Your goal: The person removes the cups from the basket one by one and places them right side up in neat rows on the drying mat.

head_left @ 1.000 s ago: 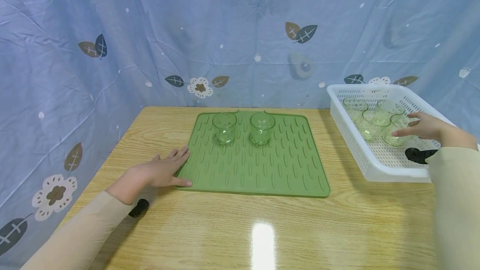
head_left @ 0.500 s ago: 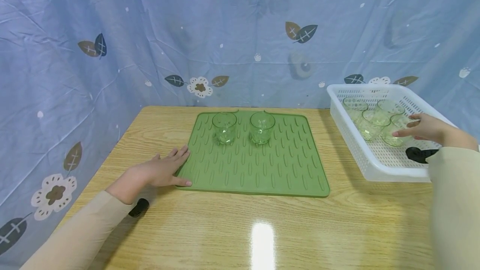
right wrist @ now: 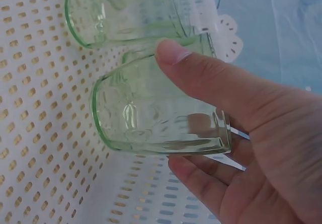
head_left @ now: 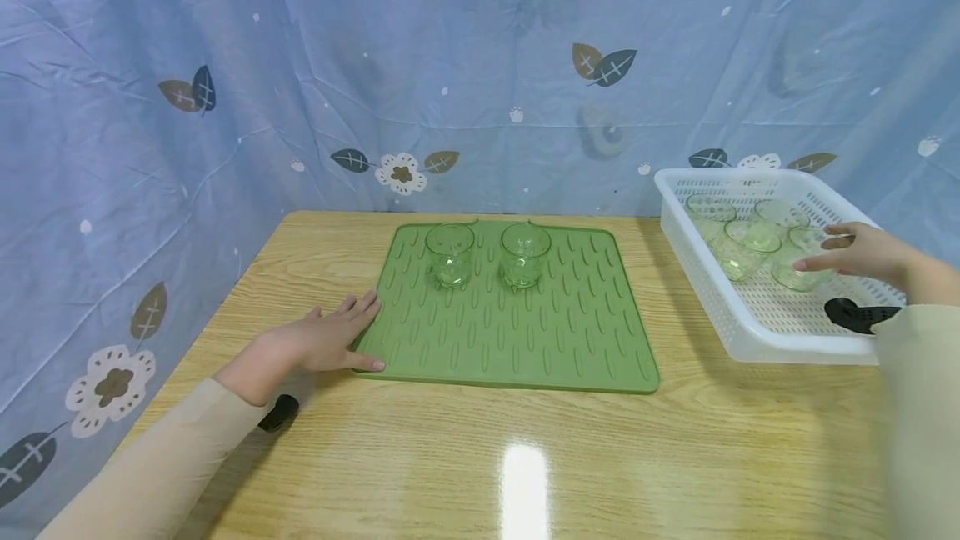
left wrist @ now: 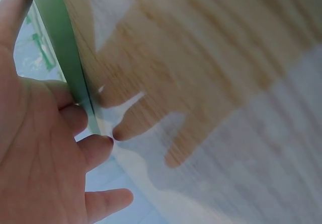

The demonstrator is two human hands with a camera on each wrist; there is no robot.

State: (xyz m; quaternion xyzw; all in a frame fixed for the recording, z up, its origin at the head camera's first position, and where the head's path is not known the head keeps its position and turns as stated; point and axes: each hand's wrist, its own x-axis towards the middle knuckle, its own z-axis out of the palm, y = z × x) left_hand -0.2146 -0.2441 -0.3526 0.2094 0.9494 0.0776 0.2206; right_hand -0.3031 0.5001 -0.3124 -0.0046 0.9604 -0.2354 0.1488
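Observation:
In the head view, my left hand (head_left: 326, 340) lies spread at the left edge of a green ridged mat (head_left: 510, 340), its fingertips and thumb on the edge. The left wrist view shows its fingers against the mat's edge (left wrist: 68, 48). My right hand (head_left: 866, 252) reaches into a white perforated basket (head_left: 787, 346) and grips a clear greenish glass (right wrist: 161, 108) between the thumb and the fingers beneath. Several more greenish glasses sit beside it, including one close by (right wrist: 126, 12). Two like it, a left glass (head_left: 450, 257) and a right glass (head_left: 524, 257), stand on the mat's far half.
The wooden table (head_left: 450, 457) extends in front of the mat and between mat and basket. A blue patterned curtain (head_left: 480, 65) hangs behind and at the left. A black wrist camera piece (head_left: 855, 315) shows under the right wrist.
My right hand has shifted slightly right, and the glass it grips has moved with it, away from the neighbouring glass. My left hand and the mat stay in place.

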